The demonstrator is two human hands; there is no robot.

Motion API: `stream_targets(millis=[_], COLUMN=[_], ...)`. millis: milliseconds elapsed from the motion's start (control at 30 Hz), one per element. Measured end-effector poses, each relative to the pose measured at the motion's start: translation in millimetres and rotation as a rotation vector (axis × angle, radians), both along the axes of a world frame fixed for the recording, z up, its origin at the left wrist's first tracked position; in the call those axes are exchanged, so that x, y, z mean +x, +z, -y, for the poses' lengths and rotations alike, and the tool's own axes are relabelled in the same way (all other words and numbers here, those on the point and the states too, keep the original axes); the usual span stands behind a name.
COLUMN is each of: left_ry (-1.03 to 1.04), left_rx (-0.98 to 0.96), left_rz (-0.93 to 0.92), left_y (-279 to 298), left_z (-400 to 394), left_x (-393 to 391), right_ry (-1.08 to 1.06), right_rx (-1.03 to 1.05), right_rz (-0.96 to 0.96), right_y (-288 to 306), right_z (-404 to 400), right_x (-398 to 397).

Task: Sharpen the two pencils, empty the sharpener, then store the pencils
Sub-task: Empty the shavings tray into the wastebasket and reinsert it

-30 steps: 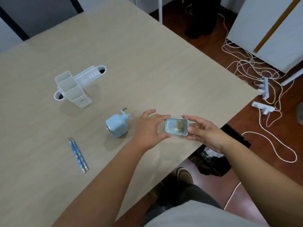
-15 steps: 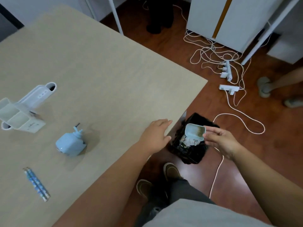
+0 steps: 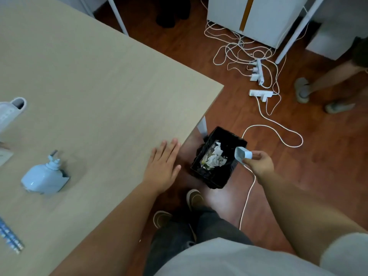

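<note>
Cables point(image 3: 264, 124) trail near bin point(image 3: 217, 176) beside table point(image 3: 99, 86).

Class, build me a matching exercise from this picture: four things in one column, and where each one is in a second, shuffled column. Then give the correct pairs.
Things
1. sharpener drawer
2. sharpener body
3. pencils
4. left hand

Places
A. flat on the table's edge
B. lying at the table's near left edge
C. tipped over the black bin, held in the right hand
D. standing on the table, its drawer slot empty

Pairs: 1-C, 2-D, 3-B, 4-A
</note>
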State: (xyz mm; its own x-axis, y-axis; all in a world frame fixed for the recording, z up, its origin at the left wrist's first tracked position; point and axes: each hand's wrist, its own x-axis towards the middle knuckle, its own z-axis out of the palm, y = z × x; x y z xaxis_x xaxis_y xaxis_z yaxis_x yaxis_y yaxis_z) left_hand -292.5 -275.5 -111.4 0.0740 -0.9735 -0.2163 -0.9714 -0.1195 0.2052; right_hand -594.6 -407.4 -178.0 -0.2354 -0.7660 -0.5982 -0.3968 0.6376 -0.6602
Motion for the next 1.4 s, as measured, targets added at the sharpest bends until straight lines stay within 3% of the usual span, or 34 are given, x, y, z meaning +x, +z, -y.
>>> stream_targets(millis=[233, 533, 1100, 1233, 1400], left_ry=[0.004, 0.009, -0.009, -0.013, -0.015], left_rx=[0.001, 0.003, 0.014, 0.008, -0.005], left_rz=[0.022, 0.064, 0.056, 0.068, 0.062], left_y=[-2.8, -4.7, -2.9, -3.1, -4.0], left_z=[-2.7, -1.2, -1.1, -1.9, -1.9], left_x=[0.1, -1.3, -1.3, -0.5, -0.2], right_ry=[0.171, 0.736, 0.892, 0.756, 0.870], right_rx=[-0.137, -0.336, -0.555, -0.534, -0.560], right_rz=[-0.194, -0.491, -0.619, -0.616, -0.638], right_y=[-15.9, -9.1, -6.2, -4.8, -2.2], right_z=[2.1, 9.1, 12.0, 20.4, 29.7], right_x=[6.1, 29.3, 28.6, 28.8, 31.9])
